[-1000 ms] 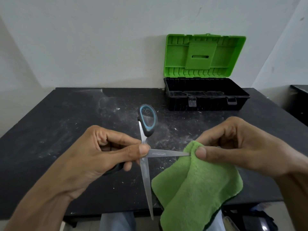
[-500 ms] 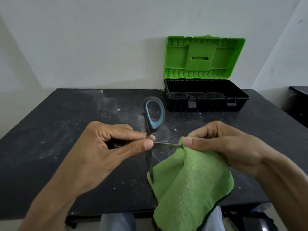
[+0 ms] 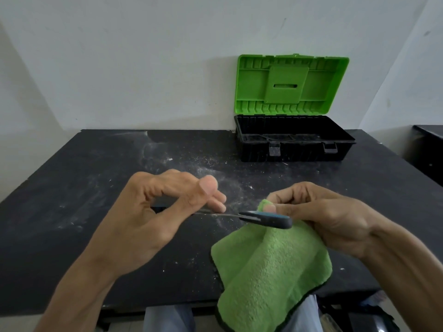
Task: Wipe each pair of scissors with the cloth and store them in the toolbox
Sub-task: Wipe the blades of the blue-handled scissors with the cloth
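Left grip [image 3: 163, 219] curls round the scissors [image 3: 266, 219], fingers folded over the thin metal part and the thumb lifted free above it. My own fingers hide the contact, so I cannot tell how firm that hold is. Right grip [image 3: 323, 216] pinches a fold of the green cloth [image 3: 271, 271] between thumb and fingers, and the rest hangs loose toward my lap.

The scissors lie roughly level between my hands, above the desk [image 3: 96, 188]. Their black-and-blue handle points right and sits just against the pinched cloth. Farther back the desk is dusty. At its far edge, by the wall, the toolbox [image 3: 292, 152] stands open with its green lid [image 3: 287, 85] upright, well apart from my hands.

As I see it, the danger is in my left hand. With bare fingers on the blade and the thumb off, a tug from the cloth could slide the edge across my skin. It could also tip the scissors out onto the desk.
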`<state>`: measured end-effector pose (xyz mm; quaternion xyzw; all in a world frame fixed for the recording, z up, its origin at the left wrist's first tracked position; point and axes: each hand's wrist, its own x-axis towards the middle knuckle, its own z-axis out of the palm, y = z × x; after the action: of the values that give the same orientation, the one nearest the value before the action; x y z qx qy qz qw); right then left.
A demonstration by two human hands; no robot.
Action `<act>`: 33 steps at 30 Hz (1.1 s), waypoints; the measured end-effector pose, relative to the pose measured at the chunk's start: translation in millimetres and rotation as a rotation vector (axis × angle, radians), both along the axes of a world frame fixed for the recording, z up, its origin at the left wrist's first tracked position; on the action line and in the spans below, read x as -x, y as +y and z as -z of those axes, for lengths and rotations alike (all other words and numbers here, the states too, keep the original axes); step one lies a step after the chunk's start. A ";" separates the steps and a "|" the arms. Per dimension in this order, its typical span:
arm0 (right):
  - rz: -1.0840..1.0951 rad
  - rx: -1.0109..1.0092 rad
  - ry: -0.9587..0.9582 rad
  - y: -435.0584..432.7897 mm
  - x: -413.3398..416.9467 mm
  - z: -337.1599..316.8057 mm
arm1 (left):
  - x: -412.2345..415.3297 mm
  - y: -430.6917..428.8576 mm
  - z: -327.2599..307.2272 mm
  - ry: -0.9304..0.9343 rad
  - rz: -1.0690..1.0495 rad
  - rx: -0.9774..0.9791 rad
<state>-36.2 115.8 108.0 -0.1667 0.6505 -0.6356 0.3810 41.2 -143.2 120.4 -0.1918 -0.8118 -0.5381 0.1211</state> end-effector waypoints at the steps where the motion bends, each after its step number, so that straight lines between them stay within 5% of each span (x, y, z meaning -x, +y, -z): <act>1: 0.013 0.005 0.007 -0.1 -1.4 -0.8 | 0.4 1.2 0.5 0.035 -0.041 0.011; 5: 0.122 -0.008 0.113 -1.3 -10.8 -7.3 | 1.8 10.2 3.9 0.121 -0.352 -0.059; 8: 0.241 -0.078 0.328 -4.3 -17.3 -7.6 | 6.1 12.7 13.1 -0.049 -0.608 -0.245; 13: 0.367 -0.133 0.651 -12.7 -21.8 -3.6 | 7.2 29.9 24.0 -0.467 -0.264 -0.746; 19: 0.374 -0.147 0.714 -13.3 -23.1 -1.9 | 10.1 39.5 21.6 -0.449 -0.251 -0.730; 26: 0.346 -0.060 0.505 -4.2 -19.3 -6.7 | 11.1 29.6 15.1 -0.481 -0.190 -0.642; 33: 0.403 -0.151 0.774 -9.5 -24.2 -5.3 | 10.1 44.1 15.1 -0.525 -0.137 -0.669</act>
<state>-12.0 106.2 113.3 -0.2340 0.8093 -0.5387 -0.0111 31.0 -99.2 105.3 0.0559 -0.6067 -0.7930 0.0015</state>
